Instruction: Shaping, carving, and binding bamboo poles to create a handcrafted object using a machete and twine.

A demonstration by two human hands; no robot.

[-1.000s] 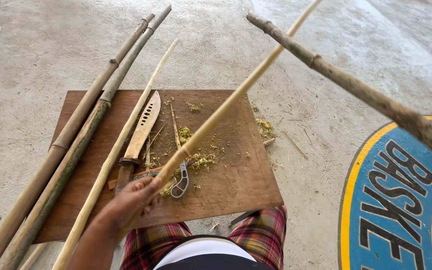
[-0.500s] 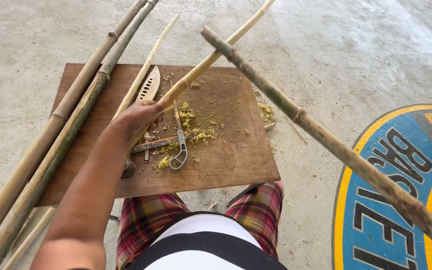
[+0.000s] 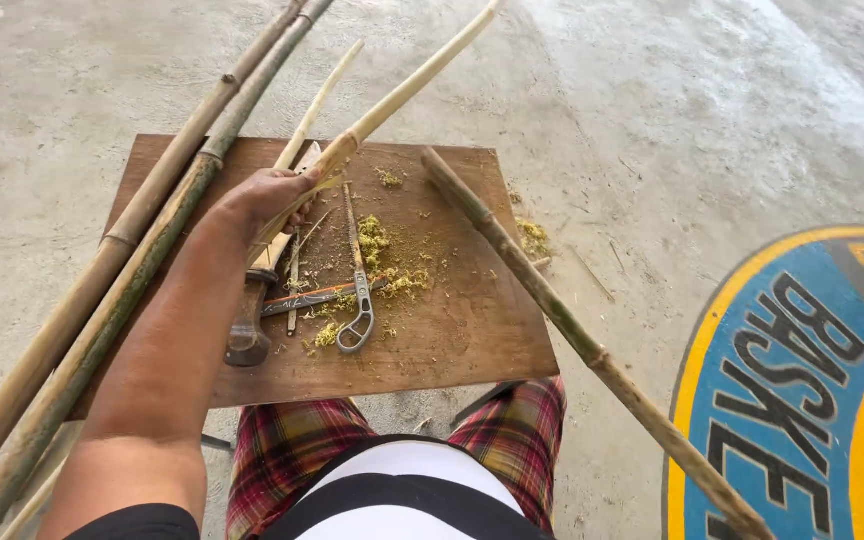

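My left hand (image 3: pixel 270 203) is closed around the near end of a pale peeled bamboo stick (image 3: pixel 415 75) that slants up and away to the far right. The hand hovers over a brown wooden board (image 3: pixel 452 340), right above a knife with a dark wooden handle (image 3: pixel 248 325). A grey-brown bamboo pole (image 3: pixel 552 305) runs from the bottom right corner up to the board, its tip lying on the board's far right part. My right hand is out of frame. A small metal looped tool (image 3: pixel 358 318) and yellow-green shavings (image 3: pixel 384 255) lie mid-board.
Two long green-brown bamboo poles (image 3: pixel 142 250) lie across the board's left edge, and a thinner pale stick (image 3: pixel 324 95) beside them. My plaid-clad legs (image 3: pixel 292 450) are below the board. A blue and yellow painted circle (image 3: pixel 802 400) marks the concrete floor at the right.
My left hand has slid forward over the board with the pale stick. The grey-brown pole has swung down from mid-air, and its tip now rests on the board.
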